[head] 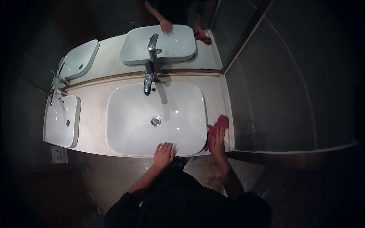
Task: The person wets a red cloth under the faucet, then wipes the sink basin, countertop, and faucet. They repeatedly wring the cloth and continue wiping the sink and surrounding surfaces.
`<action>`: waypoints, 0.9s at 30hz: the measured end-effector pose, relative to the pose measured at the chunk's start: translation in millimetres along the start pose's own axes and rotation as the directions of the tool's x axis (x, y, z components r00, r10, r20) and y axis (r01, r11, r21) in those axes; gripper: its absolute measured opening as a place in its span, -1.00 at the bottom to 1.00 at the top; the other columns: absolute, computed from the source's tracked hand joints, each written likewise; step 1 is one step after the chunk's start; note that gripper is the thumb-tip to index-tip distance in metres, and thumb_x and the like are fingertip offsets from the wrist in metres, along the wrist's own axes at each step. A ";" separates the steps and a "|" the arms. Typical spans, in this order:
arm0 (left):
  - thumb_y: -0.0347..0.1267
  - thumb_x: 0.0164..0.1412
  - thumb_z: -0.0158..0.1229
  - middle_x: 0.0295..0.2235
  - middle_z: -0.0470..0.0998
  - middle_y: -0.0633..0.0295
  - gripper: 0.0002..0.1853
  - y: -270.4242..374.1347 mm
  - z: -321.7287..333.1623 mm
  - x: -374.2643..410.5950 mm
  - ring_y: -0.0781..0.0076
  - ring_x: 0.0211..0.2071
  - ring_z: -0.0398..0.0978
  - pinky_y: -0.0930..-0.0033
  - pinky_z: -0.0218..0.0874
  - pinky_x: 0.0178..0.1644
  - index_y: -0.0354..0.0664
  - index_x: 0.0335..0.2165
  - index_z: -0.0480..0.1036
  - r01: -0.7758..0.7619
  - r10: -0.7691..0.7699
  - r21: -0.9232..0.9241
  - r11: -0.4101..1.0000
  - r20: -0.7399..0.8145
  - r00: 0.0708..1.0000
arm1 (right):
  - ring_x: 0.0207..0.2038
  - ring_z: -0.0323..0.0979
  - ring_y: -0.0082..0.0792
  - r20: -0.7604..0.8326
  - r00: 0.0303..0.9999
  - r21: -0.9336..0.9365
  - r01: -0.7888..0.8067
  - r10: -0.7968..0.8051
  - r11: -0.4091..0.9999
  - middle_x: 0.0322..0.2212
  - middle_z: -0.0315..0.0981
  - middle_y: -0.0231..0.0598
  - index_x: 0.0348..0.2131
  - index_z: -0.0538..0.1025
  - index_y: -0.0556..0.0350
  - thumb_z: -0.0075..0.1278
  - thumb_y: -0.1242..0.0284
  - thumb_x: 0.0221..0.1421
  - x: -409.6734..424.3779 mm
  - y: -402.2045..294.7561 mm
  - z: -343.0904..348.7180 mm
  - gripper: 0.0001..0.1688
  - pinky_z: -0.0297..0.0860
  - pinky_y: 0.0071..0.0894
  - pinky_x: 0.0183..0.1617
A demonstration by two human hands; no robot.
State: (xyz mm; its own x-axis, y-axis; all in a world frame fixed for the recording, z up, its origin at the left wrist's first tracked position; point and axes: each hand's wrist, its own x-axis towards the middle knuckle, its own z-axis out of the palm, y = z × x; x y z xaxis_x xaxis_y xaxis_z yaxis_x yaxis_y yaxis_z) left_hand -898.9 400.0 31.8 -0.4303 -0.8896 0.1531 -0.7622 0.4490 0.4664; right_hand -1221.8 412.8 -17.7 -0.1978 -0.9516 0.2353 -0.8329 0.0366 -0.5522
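My left hand [164, 154] rests over the front rim of a white vessel sink [129, 136], fingers pointing into the bowl and holding nothing. To the right of the sink, my right hand [219, 142] lies on a crumpled dark red cloth [223, 122] on the pale countertop [92, 114]. Its fingers are extended over the cloth, pressing it from above; whether they grip it cannot be told. A chrome faucet [147, 82] stands behind the sink, its spout over the bowl. A round metal drain [156, 121] sits in the bowl.
A second white sink [61, 122] with its own chrome faucet [54, 92] stands at the far left. A wood-framed mirror [109, 54] rises behind the counter, reflecting both sinks and my hands. Dark tiled wall [273, 99] borders the right side. A small sign with writing [59, 154] hangs below the counter's left end.
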 end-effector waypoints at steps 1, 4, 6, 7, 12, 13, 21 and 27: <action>-0.26 0.19 0.02 -0.15 0.51 0.08 -0.65 3.4 -9.8 4.0 0.12 0.02 0.38 0.01 0.04 0.20 -0.23 -0.12 0.46 0.028 -0.024 -0.063 0.998 0.071 0.997 | 0.28 -0.17 0.32 -0.039 0.997 -0.012 0.073 -0.073 0.997 0.25 -0.16 0.30 0.24 0.08 0.27 -0.14 0.50 0.07 14.7 11.4 7.3 -0.26 -0.12 0.11 0.33; -0.22 0.17 0.04 -0.17 0.52 0.06 -0.62 -15.2 -25.9 -3.5 0.08 0.00 0.39 -0.04 0.04 0.19 -0.24 -0.12 0.46 0.083 -0.083 -0.006 0.997 0.045 0.996 | 0.30 -0.22 0.26 0.129 0.991 0.001 0.024 -0.024 1.000 0.28 -0.21 0.20 0.28 0.02 0.11 -0.12 0.53 0.03 92.6 21.4 25.8 -0.18 -0.14 0.03 0.36; -0.22 0.15 0.06 -0.18 0.52 0.06 -0.61 -43.0 -32.9 -12.9 0.05 -0.02 0.40 -0.07 0.05 0.17 -0.24 -0.13 0.47 0.125 -0.120 0.097 0.987 -0.057 0.991 | 0.30 -0.21 0.23 0.136 0.990 0.017 0.038 -0.040 0.999 0.28 -0.21 0.17 0.28 0.02 0.06 -0.12 0.55 0.01 145.3 26.4 43.8 -0.15 -0.13 -0.02 0.36; -0.23 0.14 0.06 -0.19 0.52 0.06 -0.62 -60.8 -37.7 -19.2 0.04 -0.03 0.40 -0.08 0.06 0.15 -0.25 -0.14 0.47 0.161 -0.145 0.145 0.976 -0.116 0.983 | 0.30 -0.19 0.22 0.139 0.990 0.020 0.036 -0.038 0.999 0.28 -0.19 0.16 0.28 0.03 0.05 -0.11 0.56 0.00 173.5 24.7 50.8 -0.15 -0.12 -0.04 0.36; -0.37 -0.01 0.02 -0.28 0.53 0.06 -0.66 -82.2 -39.5 -19.1 0.02 -0.09 0.42 -0.01 0.17 0.02 -0.27 -0.22 0.50 0.159 -0.125 0.113 0.981 -0.261 0.957 | 0.28 -0.07 0.14 0.088 0.989 0.003 0.119 -0.118 0.993 0.25 -0.09 0.15 0.24 0.13 0.00 -0.11 0.56 -0.04 292.0 40.7 86.2 -0.19 -0.05 -0.11 0.35; -0.36 -0.01 0.02 -0.29 0.53 0.06 -0.66 -83.2 -37.6 -17.5 0.02 -0.10 0.43 0.00 0.18 0.01 -0.27 -0.23 0.50 0.182 -0.148 0.106 0.978 -0.269 0.952 | 0.27 -0.05 0.15 0.083 0.992 -0.004 0.098 -0.097 0.995 0.25 -0.08 0.14 0.24 0.14 -0.01 -0.12 0.55 -0.04 306.7 36.9 92.0 -0.20 -0.04 -0.12 0.35; -0.37 0.02 0.02 -0.30 0.54 0.06 -0.69 -83.0 -38.1 -16.8 0.06 -0.11 0.43 0.02 0.15 0.06 -0.26 -0.25 0.51 0.223 -0.193 0.119 0.968 -0.221 0.956 | 0.26 -0.01 0.14 0.115 0.985 -0.044 0.134 -0.128 0.990 0.21 0.05 0.14 0.21 0.22 -0.07 -0.17 0.53 -0.01 309.6 44.5 86.5 -0.27 -0.01 -0.14 0.34; -0.40 0.07 0.05 -0.18 0.49 0.07 -0.67 -81.9 -39.0 -16.5 0.06 0.05 0.32 -0.10 -0.08 0.23 -0.25 -0.15 0.45 0.305 -0.297 0.115 0.945 -0.083 0.951 | 0.25 0.04 0.05 0.114 0.993 -0.081 0.018 -0.008 0.997 0.19 0.11 0.12 0.22 0.21 -0.01 -0.11 0.43 -0.02 159.9 12.8 48.0 -0.25 0.04 -0.21 0.31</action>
State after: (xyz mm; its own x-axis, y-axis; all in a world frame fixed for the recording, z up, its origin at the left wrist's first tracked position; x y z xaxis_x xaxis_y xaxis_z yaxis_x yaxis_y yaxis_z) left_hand -810.5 374.6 25.0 -0.1428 -0.9866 0.0793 -0.9075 0.1625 0.3873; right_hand -1239.2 246.5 -25.5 -0.1307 -0.9804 0.1476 -0.8756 0.0444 -0.4810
